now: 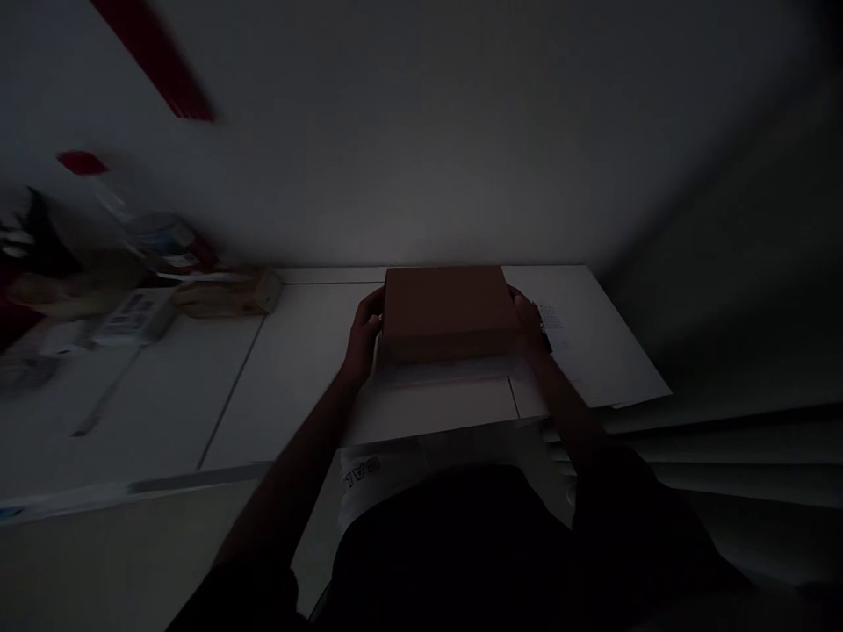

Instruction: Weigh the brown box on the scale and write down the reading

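"What's nearest, on our side of the box?"

"The person's dark clothing point(454, 544), then a pale cloth point(388, 474) with printed letters, just short of the box's side of the table edge."

"And the box itself?"

"The brown box point(451, 303) is at the white table point(435, 408), between the two hands. It's so dim in here that I can't tell whether its underside rests on the top or hangs just above."

"Are both hands gripping?"

"Looks so. The left hand point(363, 329) grasps the box's left side and the right hand point(528, 320) grasps its right, though the right fingers are hard to make out."

"Which step would you call that?"

"Steadying the box between both hands, I'd judge. The next move, lift or set-down, calls for even pressure from both sides and a level box."

"What's that by the right hand?"

"A small dark item point(546, 341), just right of the box, too murky to name."

"And farther off?"

"Left of the box, well apart, a brownish packet point(227, 294), a white carton point(135, 316) and a blurred bottle point(162, 237). Beyond the box stands the pale wall point(448, 167), with a red strip point(154, 61) up to the box's left."
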Action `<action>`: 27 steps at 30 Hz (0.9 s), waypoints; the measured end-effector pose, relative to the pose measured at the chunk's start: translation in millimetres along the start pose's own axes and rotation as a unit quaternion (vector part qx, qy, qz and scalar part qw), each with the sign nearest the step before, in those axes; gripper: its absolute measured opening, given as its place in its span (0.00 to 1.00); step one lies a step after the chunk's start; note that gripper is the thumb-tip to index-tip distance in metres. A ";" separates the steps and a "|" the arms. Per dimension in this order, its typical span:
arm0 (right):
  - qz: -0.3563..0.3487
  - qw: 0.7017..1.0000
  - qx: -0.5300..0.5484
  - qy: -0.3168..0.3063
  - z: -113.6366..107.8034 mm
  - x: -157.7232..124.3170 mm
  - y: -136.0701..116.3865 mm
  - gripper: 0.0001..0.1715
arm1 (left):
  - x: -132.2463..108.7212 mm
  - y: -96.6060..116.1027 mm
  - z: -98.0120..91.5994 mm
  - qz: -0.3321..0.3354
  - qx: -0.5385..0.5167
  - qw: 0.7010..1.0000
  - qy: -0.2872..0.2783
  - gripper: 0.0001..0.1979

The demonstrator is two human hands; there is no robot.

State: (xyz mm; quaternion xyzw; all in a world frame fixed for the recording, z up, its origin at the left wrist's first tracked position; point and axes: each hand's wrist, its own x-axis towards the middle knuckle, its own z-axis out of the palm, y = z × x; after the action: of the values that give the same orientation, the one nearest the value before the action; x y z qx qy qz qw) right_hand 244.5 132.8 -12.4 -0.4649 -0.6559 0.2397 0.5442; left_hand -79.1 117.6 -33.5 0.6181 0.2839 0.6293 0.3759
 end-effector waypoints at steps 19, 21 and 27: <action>0.006 0.999 -0.036 -0.012 1.8 -4.1 -5.1 0.37 | -4.9 5.6 0.1 -0.042 0.030 0.998 0.034 0.34; 0.007 1.000 -0.026 -0.014 1.4 -4.1 -8.0 0.37 | -5.2 6.8 0.9 -0.039 0.031 0.998 0.033 0.33; 0.016 0.999 -0.043 -0.027 -1.0 -4.2 -9.4 0.37 | -6.0 9.6 4.3 -0.041 0.035 0.998 0.034 0.33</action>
State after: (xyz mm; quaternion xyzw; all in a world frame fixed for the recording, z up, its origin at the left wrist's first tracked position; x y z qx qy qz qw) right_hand 242.0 124.7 -6.4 -0.4913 -0.6727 0.2325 0.5021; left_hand -76.3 106.8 -28.7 0.5972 0.3435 0.6238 0.3692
